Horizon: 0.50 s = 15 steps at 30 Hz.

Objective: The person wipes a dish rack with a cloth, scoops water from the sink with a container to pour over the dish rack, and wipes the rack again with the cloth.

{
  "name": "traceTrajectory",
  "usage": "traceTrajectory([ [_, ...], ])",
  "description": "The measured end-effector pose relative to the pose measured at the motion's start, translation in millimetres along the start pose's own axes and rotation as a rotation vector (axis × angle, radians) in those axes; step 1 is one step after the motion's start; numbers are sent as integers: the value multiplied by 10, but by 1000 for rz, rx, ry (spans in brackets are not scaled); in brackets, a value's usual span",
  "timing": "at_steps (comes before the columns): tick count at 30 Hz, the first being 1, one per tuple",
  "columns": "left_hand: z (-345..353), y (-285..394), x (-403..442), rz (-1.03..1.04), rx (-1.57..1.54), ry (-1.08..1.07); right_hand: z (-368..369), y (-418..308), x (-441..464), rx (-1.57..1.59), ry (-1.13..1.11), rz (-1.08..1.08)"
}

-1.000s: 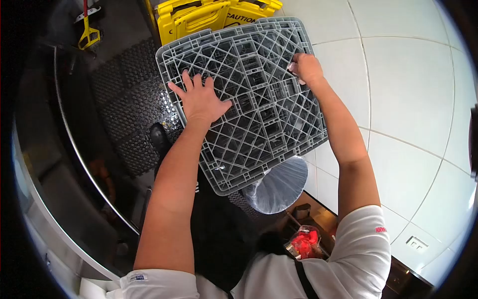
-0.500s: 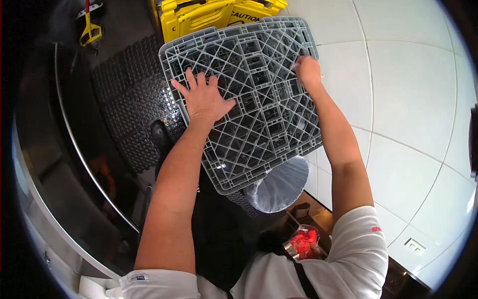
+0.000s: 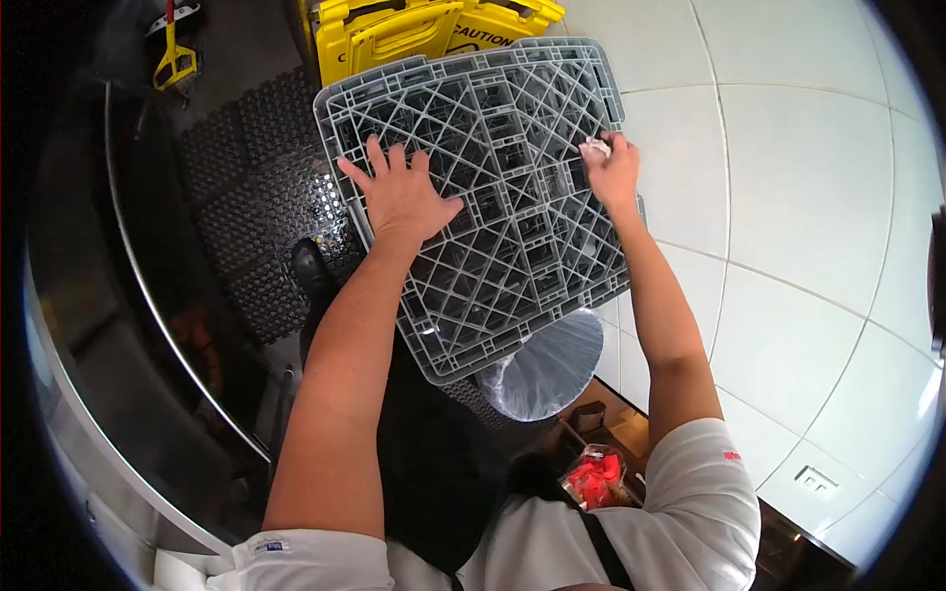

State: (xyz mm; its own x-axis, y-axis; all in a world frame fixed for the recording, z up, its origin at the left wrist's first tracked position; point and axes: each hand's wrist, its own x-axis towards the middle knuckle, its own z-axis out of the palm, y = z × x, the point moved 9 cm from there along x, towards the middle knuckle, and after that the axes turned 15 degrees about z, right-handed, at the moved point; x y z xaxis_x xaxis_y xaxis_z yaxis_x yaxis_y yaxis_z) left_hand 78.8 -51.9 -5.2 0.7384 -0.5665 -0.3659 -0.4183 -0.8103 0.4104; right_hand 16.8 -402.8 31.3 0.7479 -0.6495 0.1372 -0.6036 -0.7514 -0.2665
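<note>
A grey plastic crate (image 3: 507, 187) with a diagonal lattice surface fills the middle of the head view. On the left part of the lattice my left hand (image 3: 402, 200) lies with its fingers spread, pressing on it without wrapping round anything. My right hand (image 3: 615, 177) is at the crate's right edge, its fingers closed on a crumpled white wad (image 3: 595, 150) that looks like tissue or paper. Dark shapes show through the lattice, but I cannot make them out.
Yellow caution signs (image 3: 389, 39) stand behind the crate. Below it is a round bin with a clear plastic liner (image 3: 547, 366). A white tiled wall (image 3: 788, 177) runs along the right, and a metal rail (image 3: 148, 276) along the left. Black perforated matting (image 3: 246, 187) covers the floor.
My right hand has slid down along the crate's right edge, and the white wad in its fingers shows more plainly. My left hand stays on the lattice.
</note>
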Motion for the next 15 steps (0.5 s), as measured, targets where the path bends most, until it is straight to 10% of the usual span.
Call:
traceTrajectory([
  [4, 5, -3, 1, 13, -11, 41, -54, 61, 70, 19, -80, -66],
  [7, 16, -3, 16, -1, 17, 25, 24, 50, 410, -8, -308, 287],
  [11, 31, 21, 8, -2, 47, 52, 220, -411, 614, -321, -146, -139],
  [15, 18, 12, 27, -12, 52, 54, 226, -322, 640, -385, -140, 28],
])
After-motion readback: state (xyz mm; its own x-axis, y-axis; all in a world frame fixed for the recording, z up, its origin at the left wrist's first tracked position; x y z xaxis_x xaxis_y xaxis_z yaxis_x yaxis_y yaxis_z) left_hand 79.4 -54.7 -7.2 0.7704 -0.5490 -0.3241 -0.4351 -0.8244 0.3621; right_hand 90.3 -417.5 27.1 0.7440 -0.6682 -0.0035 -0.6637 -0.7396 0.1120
